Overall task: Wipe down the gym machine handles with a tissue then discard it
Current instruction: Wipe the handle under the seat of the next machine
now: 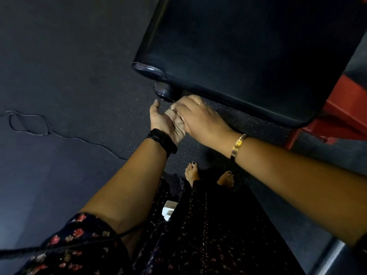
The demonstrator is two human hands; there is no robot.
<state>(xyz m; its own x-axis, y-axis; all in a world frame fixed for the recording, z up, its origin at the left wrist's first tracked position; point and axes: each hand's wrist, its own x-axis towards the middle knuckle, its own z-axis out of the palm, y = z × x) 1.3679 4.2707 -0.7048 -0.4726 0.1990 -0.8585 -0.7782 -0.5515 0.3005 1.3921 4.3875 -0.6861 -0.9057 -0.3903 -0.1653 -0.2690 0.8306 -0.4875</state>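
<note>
Beside the black handle (pixel 164 92), the left hand (pixel 164 121) lay open, palm-up. The right hand (pixel 198 118) pinched a tissue (pixel 182 118) sliver over it. Wiping seemingly pending: next, press tissue onto handle.

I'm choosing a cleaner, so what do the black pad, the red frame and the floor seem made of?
Pad: likely black vinyl or leather, smooth, soft sheen, corner seam. Frame: probably painted metal, red, straight hard edges. Floor: seemingly rubber, matte dark with pale speckles.
</note>
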